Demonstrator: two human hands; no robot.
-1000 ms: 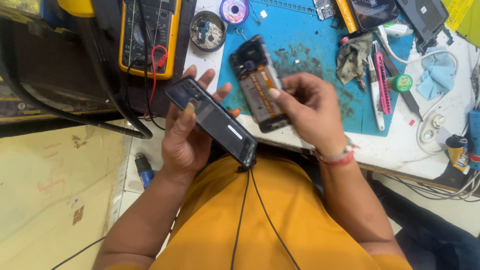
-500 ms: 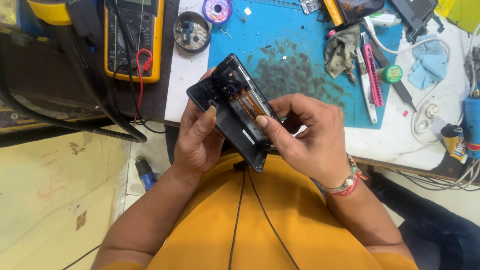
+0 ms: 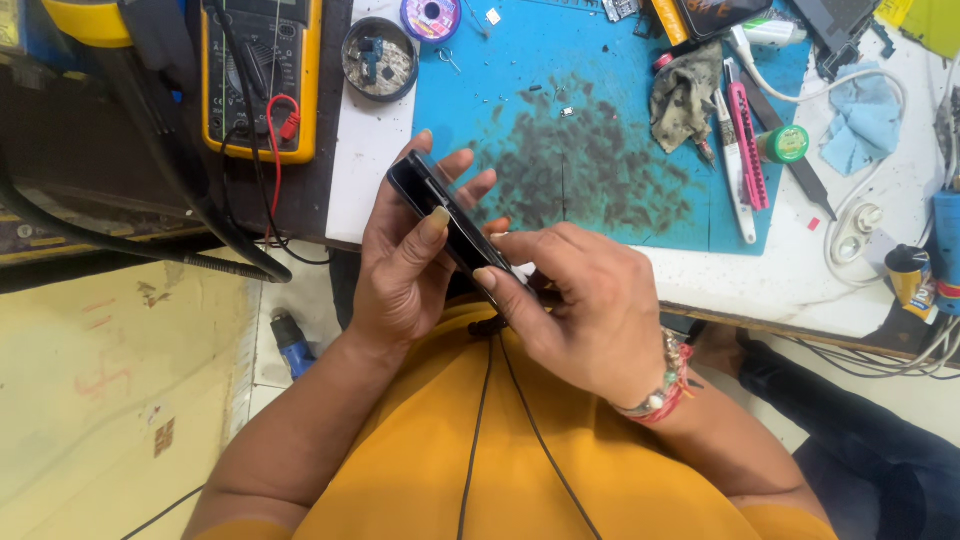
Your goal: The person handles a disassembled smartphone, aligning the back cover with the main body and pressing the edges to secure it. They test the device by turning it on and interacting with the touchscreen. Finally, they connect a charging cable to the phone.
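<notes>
Black phone (image 3: 445,215) gripped edge-on by both hands above the worktop (image 3: 380,170).
Left hand (image 3: 410,270) wrapped around its upper end; right hand (image 3: 575,310) pinching its lower end.

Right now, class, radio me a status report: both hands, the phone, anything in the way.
Left hand cradles black phone, thumb on its edge. Right hand pinches its near end. Phone tilted, above bench edge. Nothing between the hands.

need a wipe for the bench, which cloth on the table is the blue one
The blue cloth at the far right, on bare white table beside the white cable. The other, a grimy grey rag, lies on the blue mat.
</notes>
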